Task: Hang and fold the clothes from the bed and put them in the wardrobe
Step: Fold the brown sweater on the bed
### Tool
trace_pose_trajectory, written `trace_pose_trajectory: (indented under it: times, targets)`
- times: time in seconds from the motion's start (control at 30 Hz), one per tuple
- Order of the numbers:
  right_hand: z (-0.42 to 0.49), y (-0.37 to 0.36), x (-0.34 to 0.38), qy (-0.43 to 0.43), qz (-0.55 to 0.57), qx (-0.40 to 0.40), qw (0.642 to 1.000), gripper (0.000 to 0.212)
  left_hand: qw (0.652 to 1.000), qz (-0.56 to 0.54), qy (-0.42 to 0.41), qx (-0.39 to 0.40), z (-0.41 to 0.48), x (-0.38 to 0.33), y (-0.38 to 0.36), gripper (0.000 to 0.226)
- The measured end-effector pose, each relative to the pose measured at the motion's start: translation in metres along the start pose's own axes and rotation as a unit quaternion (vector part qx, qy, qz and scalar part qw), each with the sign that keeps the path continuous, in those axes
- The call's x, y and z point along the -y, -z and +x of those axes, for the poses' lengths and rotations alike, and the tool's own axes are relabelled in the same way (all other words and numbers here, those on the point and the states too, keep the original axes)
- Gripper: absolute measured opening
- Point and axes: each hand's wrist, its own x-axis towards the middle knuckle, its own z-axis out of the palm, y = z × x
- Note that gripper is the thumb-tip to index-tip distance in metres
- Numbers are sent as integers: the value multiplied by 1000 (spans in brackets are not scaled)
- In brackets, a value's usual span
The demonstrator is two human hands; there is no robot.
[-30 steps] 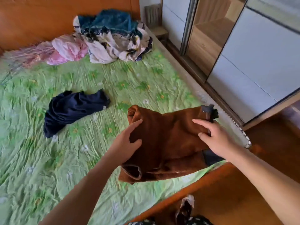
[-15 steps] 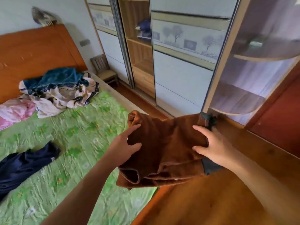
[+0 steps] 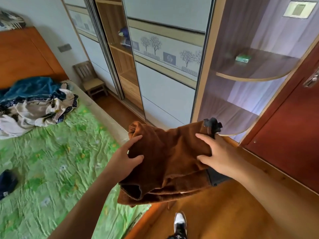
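Shoe (image 3: 179, 223) on wooden floor (image 3: 224, 213) at bottom edge. Above it, folded brown garment (image 3: 169, 161) held in the air over the bed's corner and the floor, between both hands. Left hand (image 3: 127, 157) grips its left edge, thumb and one finger on top, other fingers hidden under the cloth. Right hand (image 3: 217, 156) grips the right edge the same way, beside a dark bit of fabric sticking up at the far corner. Bed (image 3: 51, 161) with green sheet to the left; navy garment (image 3: 6, 183) on it at frame edge, clothes pile (image 3: 34, 104) farther back by the headboard (image 3: 22, 54). Small wooden chair (image 3: 91, 80) beyond the bed. Wardrobe (image 3: 164, 83) ahead, sliding door open on wooden shelves (image 3: 120, 57). Corner shelf (image 3: 250, 71) on the right carries a green box (image 3: 243, 58).
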Motion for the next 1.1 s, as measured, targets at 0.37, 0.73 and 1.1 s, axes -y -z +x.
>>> trace_pose_trajectory:
  times: [0.37,0.73,1.1]
  targets:
    - [171,58,-9,65,-39,31,997,78,998,4,22,-50,149,-33,-6,63]
    - [317,89,0,188,-68,103,974,81,979,47,104,-170,214,-48,-3,65]
    - [426,98,45,273,-97,138,947,75,938,33,177,-295,246,-61,-4,65]
